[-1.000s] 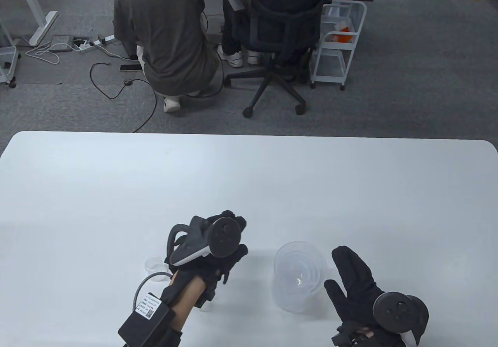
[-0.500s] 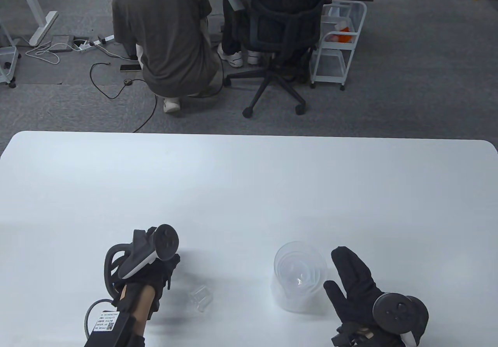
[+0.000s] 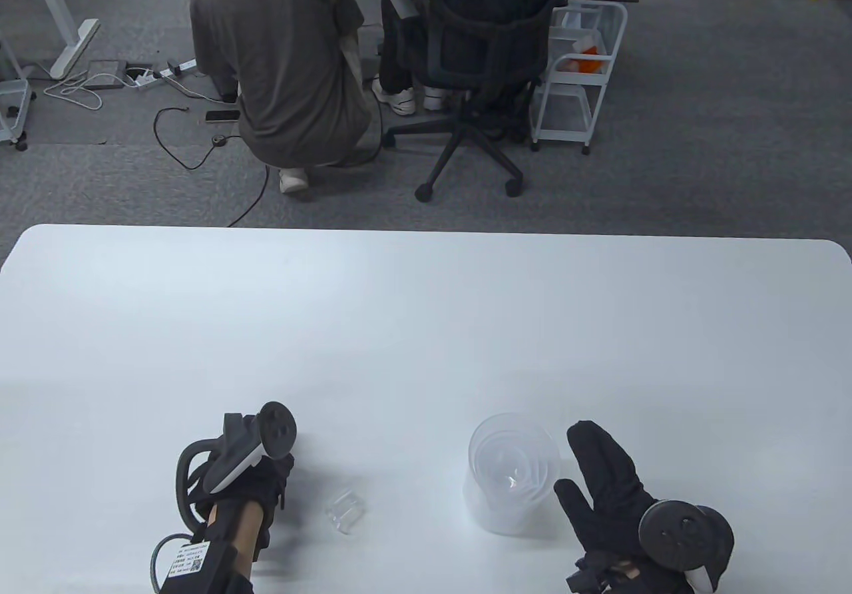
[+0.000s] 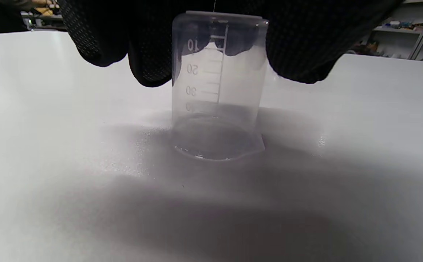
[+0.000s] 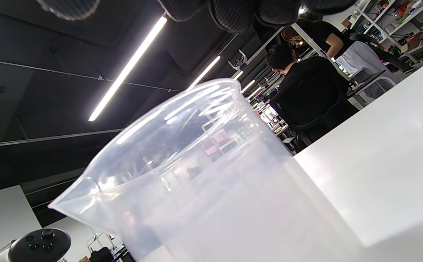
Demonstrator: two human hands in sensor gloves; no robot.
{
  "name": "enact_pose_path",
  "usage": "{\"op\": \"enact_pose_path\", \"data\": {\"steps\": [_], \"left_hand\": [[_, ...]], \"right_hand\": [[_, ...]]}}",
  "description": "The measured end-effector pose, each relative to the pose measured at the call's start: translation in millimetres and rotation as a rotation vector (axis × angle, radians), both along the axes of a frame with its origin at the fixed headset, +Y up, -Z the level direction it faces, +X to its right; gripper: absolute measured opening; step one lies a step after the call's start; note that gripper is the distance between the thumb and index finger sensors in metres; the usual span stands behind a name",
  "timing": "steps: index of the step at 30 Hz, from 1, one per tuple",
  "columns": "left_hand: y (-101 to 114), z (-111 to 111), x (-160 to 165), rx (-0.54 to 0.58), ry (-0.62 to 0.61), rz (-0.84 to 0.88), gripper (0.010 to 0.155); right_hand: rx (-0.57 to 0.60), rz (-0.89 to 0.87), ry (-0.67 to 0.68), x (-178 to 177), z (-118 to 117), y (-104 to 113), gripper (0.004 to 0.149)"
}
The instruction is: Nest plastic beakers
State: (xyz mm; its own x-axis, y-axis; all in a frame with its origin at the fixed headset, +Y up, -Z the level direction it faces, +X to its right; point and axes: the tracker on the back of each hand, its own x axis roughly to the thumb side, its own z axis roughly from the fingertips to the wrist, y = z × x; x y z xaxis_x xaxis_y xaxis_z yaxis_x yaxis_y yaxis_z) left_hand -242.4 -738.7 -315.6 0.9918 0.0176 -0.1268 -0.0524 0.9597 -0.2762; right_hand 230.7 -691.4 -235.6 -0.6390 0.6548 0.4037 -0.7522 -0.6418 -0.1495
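Observation:
A stack of clear plastic beakers (image 3: 511,484), nested in a large one, stands at the table's front right; it fills the right wrist view (image 5: 211,189). My right hand (image 3: 602,481) lies open just right of the stack, thumb beside its wall. My left hand (image 3: 256,471) is at the front left, over a small graduated beaker (image 4: 217,83) that stands with its flared rim on the table. The left fingertips (image 4: 149,62) press against both sides of its upper end. Another small clear beaker (image 3: 346,509) lies on its side between the hands.
The white table (image 3: 426,327) stretches far behind the beakers. Beyond its far edge are a crouching person (image 3: 279,54), an office chair (image 3: 479,61) and a white trolley (image 3: 579,68) on grey carpet.
My left hand moved left from the table's middle to the small standing beaker and lowered onto it. The beaker lying on its side came into view. My right hand and the stack stayed put.

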Motion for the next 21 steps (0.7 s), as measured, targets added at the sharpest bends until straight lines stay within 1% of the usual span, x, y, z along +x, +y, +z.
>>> {"op": "enact_pose_path", "data": {"steps": [4,6,8,11,16,19,21], "left_hand": [[0,1,-1,0.033,0.001,0.015,0.063],[5,1,-2,0.067,0.002,0.034,0.063],[12,2,0,0.107,-0.001,0.078,0.063],[30,5,8,0.189,-0.022,0.184,0.063],[63,14,32,0.338,-0.085,0.489,0.063],[79,19,53,0.38,-0.152,0.669,0.063],[87,22,65,0.385,-0.197,0.763,0.062]], "right_hand": [[-0.003,-0.016,-0.005,1,0,1,0.073],[-0.008,-0.015,-0.003,1,-1,2,0.073],[-0.006,-0.006,-0.004,0,-1,5,0.073],[0.005,0.013,0.001,-4,0,11,0.074],[0.071,0.097,0.013,-15,2,27,0.075],[0.115,0.138,0.026,-24,5,37,0.075],[0.138,0.154,0.037,-31,8,43,0.074]]}}
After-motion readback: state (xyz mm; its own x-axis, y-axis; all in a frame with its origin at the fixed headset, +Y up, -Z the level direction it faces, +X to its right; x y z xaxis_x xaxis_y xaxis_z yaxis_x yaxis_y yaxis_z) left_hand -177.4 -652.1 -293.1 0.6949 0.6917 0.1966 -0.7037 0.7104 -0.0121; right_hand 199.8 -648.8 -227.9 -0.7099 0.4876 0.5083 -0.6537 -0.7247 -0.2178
